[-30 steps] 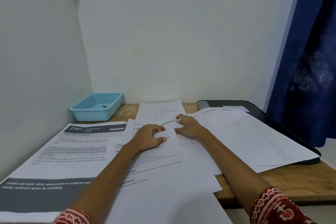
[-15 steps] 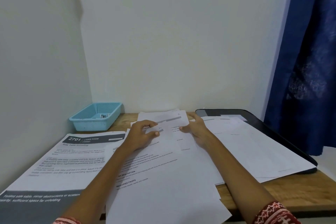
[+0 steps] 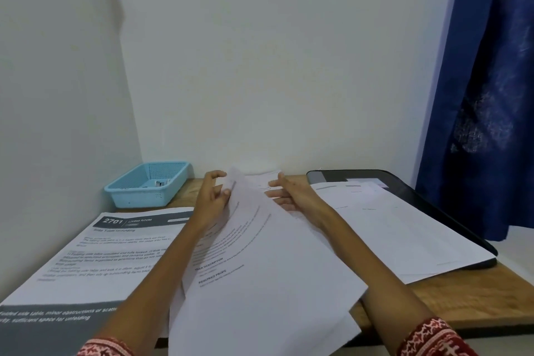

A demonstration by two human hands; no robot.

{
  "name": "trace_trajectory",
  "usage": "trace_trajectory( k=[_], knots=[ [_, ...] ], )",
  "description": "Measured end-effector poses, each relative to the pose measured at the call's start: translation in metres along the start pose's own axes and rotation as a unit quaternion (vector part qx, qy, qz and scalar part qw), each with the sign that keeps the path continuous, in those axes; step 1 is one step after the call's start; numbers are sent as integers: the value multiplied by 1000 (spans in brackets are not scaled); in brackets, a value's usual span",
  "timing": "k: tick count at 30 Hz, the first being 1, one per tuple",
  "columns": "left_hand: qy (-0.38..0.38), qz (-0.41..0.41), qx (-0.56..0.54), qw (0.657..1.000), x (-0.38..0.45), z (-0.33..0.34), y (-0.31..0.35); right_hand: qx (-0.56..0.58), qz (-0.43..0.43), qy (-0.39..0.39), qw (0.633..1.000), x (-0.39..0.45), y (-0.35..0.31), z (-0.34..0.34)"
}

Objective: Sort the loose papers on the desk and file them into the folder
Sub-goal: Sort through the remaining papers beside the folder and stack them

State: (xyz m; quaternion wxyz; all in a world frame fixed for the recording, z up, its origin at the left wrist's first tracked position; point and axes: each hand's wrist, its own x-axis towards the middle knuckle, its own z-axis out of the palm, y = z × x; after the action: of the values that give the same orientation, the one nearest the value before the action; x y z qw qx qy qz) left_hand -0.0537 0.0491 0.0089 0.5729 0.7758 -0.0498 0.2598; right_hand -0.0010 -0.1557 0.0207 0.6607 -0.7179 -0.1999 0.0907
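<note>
Sheets (image 3: 260, 240) now tilted off desk, pinched by left hand (image 3: 212, 196), right hand (image 3: 291, 193) flat beneath.

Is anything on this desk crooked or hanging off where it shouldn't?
Yes. The middle stack of papers lies skewed and fanned, its near corners hanging past the desk edge. The sheets on the black folder also overhang it. Nothing looks torn or spilled.

Person, two bare forearms. Left sleeve (image 3: 105, 347): dark red fabric with pale woven pattern, cuff ending well above the wrist. Right sleeve (image 3: 435, 338): same red cloth, white geometric motifs in bands. No rings or bracelets discernible.
</note>
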Motion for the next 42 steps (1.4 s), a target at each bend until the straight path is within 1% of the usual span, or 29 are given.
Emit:
trace_trajectory(
  k=[2,3,4,6,8,10,12,14,16,17,19,20,21,22,23,25,26,28,30,31,33,35,37,39,42],
  knots=[
    [-1,-33,14,999,-4,-10,-11,12,9,96,995,6,5,-5],
    [-22,-41,26,999,-6,-14,-15,14,15,133,991,7,6,-7],
    [-51,-49,34,997,-8,-16,-19,12,19,153,988,8,8,-9],
    [-101,-67,43,992,-10,-19,-24,2,27,159,987,9,10,-10],
    [-133,-96,54,985,-10,-18,-22,-15,47,151,987,9,12,-8],
    [-161,-108,65,979,-9,-15,-23,-77,53,157,983,13,20,-7],
    [-183,-100,53,977,-10,-11,-23,-155,35,129,979,13,26,-8],
    [-183,-102,67,976,-13,-8,-22,-253,8,51,966,10,29,-8],
    [-171,-116,78,975,-14,-8,-20,-353,7,-20,935,8,31,-5],
    [-168,-122,77,975,-15,-8,-19,-400,15,-44,915,7,31,-2],
    [-166,-114,75,977,-16,-8,-17,-468,24,-68,881,8,31,2],
    [-169,-111,71,977,-17,-8,-16,-480,21,-73,874,8,30,4],
    [-170,-110,63,977,-18,-8,-15,-476,14,-74,876,7,30,5],
    [-170,-112,56,977,-18,-9,-15,-451,1,-69,890,6,30,6],
    [-165,-116,54,978,-18,-9,-15,-404,-16,-56,913,4,29,6],
    [-138,-134,49,980,-17,-8,-15,-268,-46,-22,962,-1,24,7],
    [-123,-144,45,981,-16,-8,-14,-201,-53,-9,978,-1,22,6],
    [-96,-149,30,984,-15,-7,-12,-77,-44,13,996,0,18,5],
    [-81,-134,16,988,-15,-7,-11,41,-8,28,999,-1,14,5],
    [-73,-125,14,989,-14,-6,-11,77,4,40,996,-2,12,3],
    [-54,-114,21,992,-12,-6,-12,87,11,73,993,-3,9,-1],
    [-31,-110,25,993,-11,-5,-14,55,10,99,993,-3,7,-5],
    [-20,-106,27,994,-10,-5,-15,35,15,92,995,0,9,-6],
    [-3,-88,39,995,-11,-4,-14,7,23,44,999,0,8,-6],
    [24,-40,58,997,-14,0,-5,-36,19,-65,997,-7,0,1]
  ],
)
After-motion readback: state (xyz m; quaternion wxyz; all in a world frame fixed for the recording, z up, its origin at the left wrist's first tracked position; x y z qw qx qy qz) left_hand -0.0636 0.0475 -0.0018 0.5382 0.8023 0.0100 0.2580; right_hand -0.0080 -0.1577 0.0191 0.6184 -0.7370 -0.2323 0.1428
